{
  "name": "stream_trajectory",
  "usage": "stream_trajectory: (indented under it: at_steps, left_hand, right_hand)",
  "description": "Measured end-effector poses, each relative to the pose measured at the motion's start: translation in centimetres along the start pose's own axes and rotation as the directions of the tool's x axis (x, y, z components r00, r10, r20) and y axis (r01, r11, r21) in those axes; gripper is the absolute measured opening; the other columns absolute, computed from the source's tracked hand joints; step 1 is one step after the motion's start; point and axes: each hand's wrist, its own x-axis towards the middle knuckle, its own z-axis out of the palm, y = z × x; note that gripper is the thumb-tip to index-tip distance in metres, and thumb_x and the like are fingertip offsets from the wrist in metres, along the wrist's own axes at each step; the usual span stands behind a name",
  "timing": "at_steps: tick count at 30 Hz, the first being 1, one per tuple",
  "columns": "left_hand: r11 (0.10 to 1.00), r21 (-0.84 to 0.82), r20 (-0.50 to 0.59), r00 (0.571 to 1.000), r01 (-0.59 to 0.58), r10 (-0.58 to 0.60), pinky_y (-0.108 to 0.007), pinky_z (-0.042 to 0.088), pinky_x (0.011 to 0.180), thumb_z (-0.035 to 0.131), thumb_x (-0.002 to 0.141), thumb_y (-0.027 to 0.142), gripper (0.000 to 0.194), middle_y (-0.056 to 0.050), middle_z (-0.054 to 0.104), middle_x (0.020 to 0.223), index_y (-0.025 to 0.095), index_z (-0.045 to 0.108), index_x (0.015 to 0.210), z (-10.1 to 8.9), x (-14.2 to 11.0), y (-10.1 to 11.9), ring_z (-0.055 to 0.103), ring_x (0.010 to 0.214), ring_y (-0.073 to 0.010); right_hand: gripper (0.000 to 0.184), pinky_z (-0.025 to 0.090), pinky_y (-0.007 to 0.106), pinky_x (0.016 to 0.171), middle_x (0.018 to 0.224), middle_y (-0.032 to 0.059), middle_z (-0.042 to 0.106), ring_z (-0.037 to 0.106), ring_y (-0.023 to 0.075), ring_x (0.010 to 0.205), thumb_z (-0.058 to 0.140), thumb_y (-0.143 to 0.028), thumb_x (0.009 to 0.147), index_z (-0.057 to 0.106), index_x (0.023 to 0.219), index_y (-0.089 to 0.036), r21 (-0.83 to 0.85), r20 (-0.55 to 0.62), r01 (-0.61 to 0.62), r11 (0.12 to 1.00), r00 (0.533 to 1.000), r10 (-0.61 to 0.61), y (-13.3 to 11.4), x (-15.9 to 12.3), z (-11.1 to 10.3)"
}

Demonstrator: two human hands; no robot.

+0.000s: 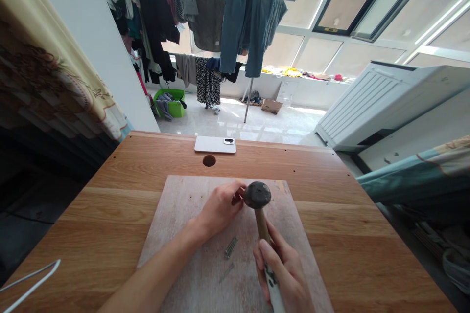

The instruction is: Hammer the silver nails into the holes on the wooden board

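Note:
My right hand (pixel 282 266) is wrapped round the handle of a mallet (pixel 257 195), whose dark round head is raised toward the camera. Close to the left of that head, my left hand (pixel 223 205) has its thumb and fingers pinched together over the board. Whatever those fingertips hold, if anything, is hidden by the fingers and the mallet head. A pale, worn board (pixel 198 254) lies under both hands. On it, between my forearms, is a small bunch of metal nails (pixel 230 248). A few small dark holes or marks dot the board left of my left hand.
The board rests on a wooden table (pixel 113 215) with a round hole near its far edge. A white phone (pixel 215 145) lies behind the hole. A white cable (pixel 44 274) is at the lower left. Beyond stand a laundry rack (pixel 248 100) and a green basket (pixel 179 110).

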Motion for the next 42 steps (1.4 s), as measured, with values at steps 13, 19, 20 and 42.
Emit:
stream_trajectory:
  at_steps: [13,19,20,42]
  left_hand:
    - [0.986,0.153,0.093,0.994,-0.063,0.049,-0.032,0.054,0.085,0.064,0.084,0.01,0.032,-0.007,0.065,0.111,0.018,0.06,0.115,-1.2,-0.3,0.7,0.065,0.09,-0.0177]
    - [0.786,0.425,0.493,0.843,-0.449,0.214,-0.032,0.048,0.084,0.057,0.084,-0.003,0.034,-0.004,0.063,0.114,0.023,0.063,0.105,-4.4,-4.4,3.9,0.063,0.097,-0.0195]
    - [0.738,0.444,0.538,0.809,-0.509,0.235,-0.034,0.047,0.085,0.058,0.087,0.0,0.028,-0.004,0.064,0.114,0.022,0.063,0.103,-4.5,-5.1,4.2,0.063,0.099,-0.0207]
    - [0.559,0.539,0.651,0.733,-0.63,0.199,-0.036,0.036,0.071,0.073,0.084,0.015,0.015,-0.002,0.066,0.085,0.019,0.06,0.091,-3.3,-6.6,5.4,0.06,0.076,-0.021]
  right_hand:
    - [0.063,0.035,0.013,0.032,0.063,-0.0082,0.055,0.044,0.0039,0.033,0.068,-0.057,0.094,0.057,0.144,-0.02,0.054,-0.097,0.116,0.992,0.989,-0.11,0.3,0.2,0.2]
    - [0.056,0.039,0.015,0.027,0.066,-0.0075,0.055,0.044,0.0056,0.031,0.067,-0.059,0.094,0.058,0.134,-0.02,0.057,-0.067,0.138,0.989,0.989,-0.134,0.1,1.0,-0.9]
    - [0.055,0.038,0.015,0.026,0.065,-0.0077,0.055,0.043,0.0053,0.03,0.068,-0.059,0.093,0.059,0.13,-0.02,0.062,-0.074,0.145,0.987,0.987,-0.141,-0.1,1.1,-0.9]
    - [0.066,0.04,0.017,0.025,0.066,-0.0083,0.056,0.044,0.0068,0.03,0.069,-0.058,0.092,0.05,0.143,-0.021,0.075,-0.082,0.108,0.991,0.991,-0.102,0.5,0.9,-1.0]
